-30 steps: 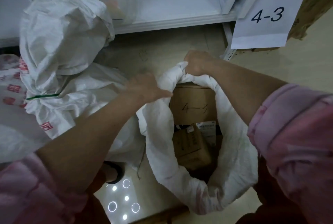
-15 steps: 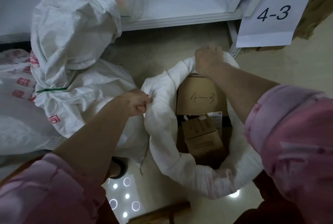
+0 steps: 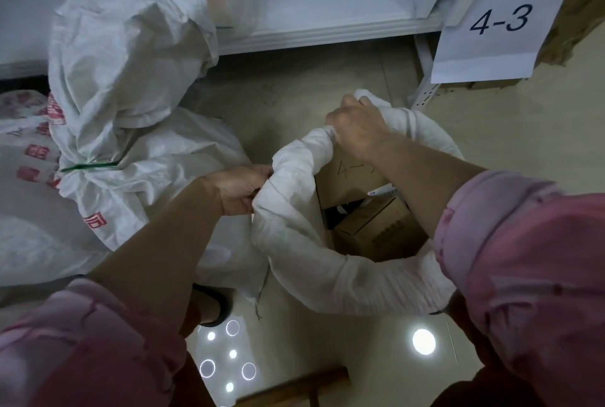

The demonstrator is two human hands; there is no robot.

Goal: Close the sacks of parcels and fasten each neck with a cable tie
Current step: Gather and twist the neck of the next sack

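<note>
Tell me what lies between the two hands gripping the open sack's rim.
In the head view, between the left hand and right hand runs the bunched rim of the open sack; beside it, a cardboard box inside.

2 hands: left hand [image 3: 240,187] at 9 o'clock and right hand [image 3: 357,125] at 12 on the open sack [image 3: 294,243]. 1 tied sack [image 3: 131,79] at 10 o'clock with 1 green cable tie [image 3: 88,166]; 1 more printed sack [image 3: 26,144] lies far left. 2 cardboard boxes [image 3: 376,233] visible inside, 1 paper sign [image 3: 491,23] marked 4-3 at 2 o'clock.

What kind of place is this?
Probably a parcel sorting depot or storeroom: a shelf rack carries a "4-3" sign, and woven sacks hold cardboard boxes on the floor.
</note>
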